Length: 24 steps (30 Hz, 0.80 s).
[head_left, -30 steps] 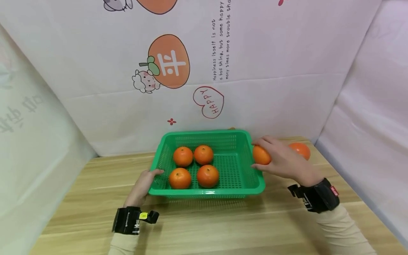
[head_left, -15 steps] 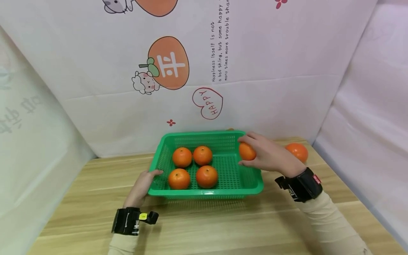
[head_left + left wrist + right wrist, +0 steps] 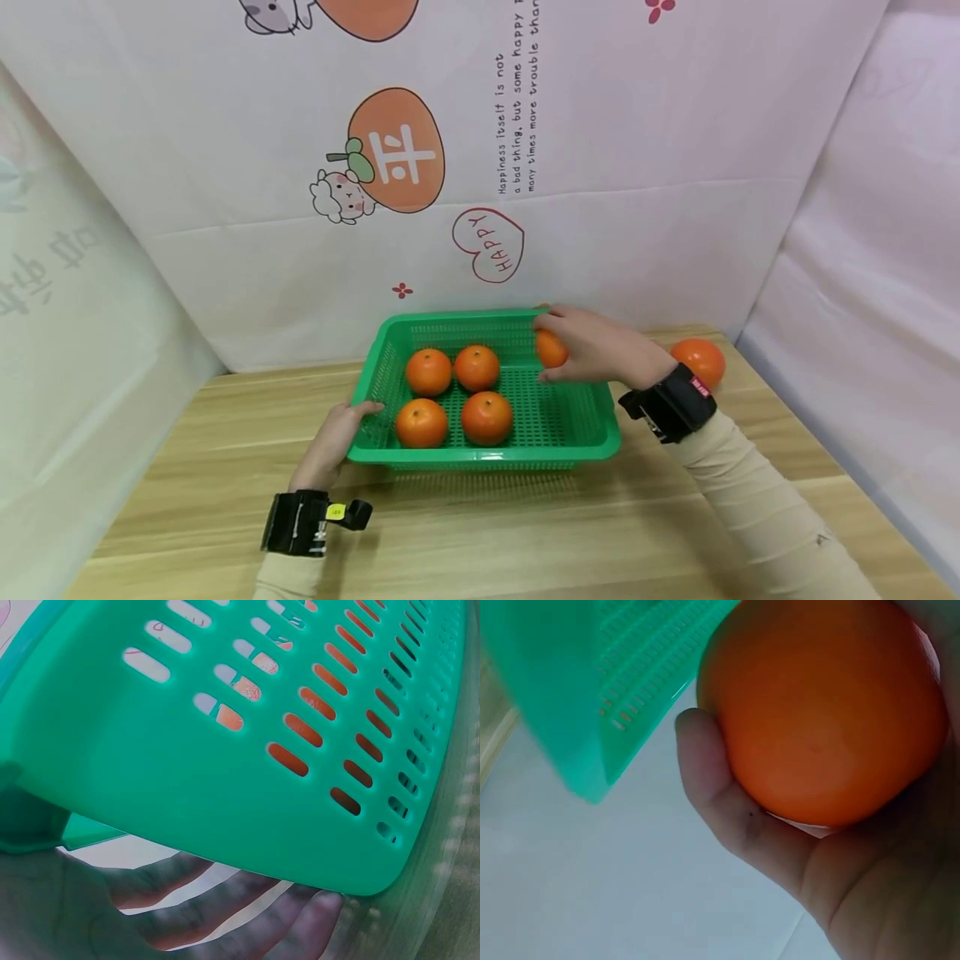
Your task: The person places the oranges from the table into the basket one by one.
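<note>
My right hand (image 3: 596,343) grips an orange (image 3: 551,348) over the right part of a green plastic basket (image 3: 487,455). In the right wrist view, the thumb and palm curl round the smooth orange (image 3: 825,712). My left hand (image 3: 333,442) holds the basket's left end, its thumb over the rim. Seen from the left wrist, the fingers (image 3: 225,904) of that hand lie along the outside of the slotted wall (image 3: 150,765). Several oranges sit in the left and middle of the basket, among them a front one (image 3: 487,418) and a back one (image 3: 429,372).
A glossy red-orange fruit (image 3: 699,360) lies on the wooden table (image 3: 480,533) right of the basket, behind the right wrist. White printed cloth (image 3: 637,242) hangs just behind the basket, with more white cloth (image 3: 877,333) along the right and left sides.
My right hand has carried the orange leftward from outside the basket's right rim to over its inside. The left hand has stayed at the left rim.
</note>
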Available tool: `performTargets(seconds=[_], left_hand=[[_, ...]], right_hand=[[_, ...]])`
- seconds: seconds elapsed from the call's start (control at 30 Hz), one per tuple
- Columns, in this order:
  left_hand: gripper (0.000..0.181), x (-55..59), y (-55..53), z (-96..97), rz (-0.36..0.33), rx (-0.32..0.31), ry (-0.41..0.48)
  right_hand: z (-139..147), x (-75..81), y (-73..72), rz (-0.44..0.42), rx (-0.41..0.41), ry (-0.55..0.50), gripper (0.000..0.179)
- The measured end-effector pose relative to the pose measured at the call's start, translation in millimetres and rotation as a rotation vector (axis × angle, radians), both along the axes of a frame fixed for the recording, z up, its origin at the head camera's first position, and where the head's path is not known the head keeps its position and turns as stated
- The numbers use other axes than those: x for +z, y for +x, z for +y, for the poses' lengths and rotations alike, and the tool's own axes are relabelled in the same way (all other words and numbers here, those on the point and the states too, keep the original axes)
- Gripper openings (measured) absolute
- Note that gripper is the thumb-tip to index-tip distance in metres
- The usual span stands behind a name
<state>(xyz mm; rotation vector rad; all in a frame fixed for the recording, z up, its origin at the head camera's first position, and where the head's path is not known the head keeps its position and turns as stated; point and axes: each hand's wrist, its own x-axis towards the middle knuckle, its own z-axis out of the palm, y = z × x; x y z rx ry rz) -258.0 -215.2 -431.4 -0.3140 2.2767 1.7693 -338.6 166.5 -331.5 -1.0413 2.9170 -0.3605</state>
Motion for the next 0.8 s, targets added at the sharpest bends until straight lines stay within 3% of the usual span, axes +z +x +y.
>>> performTargets(seconds=[0.3, 0.8], left_hand=[[0.056, 1.5, 3.5, 0.7, 0.018, 0.0, 0.002], [0.059, -0.5, 3.2, 3.3, 0.009, 0.016, -0.015]], right_hand=[[-23, 5.2, -8.7, -0.025, 0.053, -0.015, 0.068], [-44, -12.8, -31.8, -0.1, 0.029, 0.013, 0.067]])
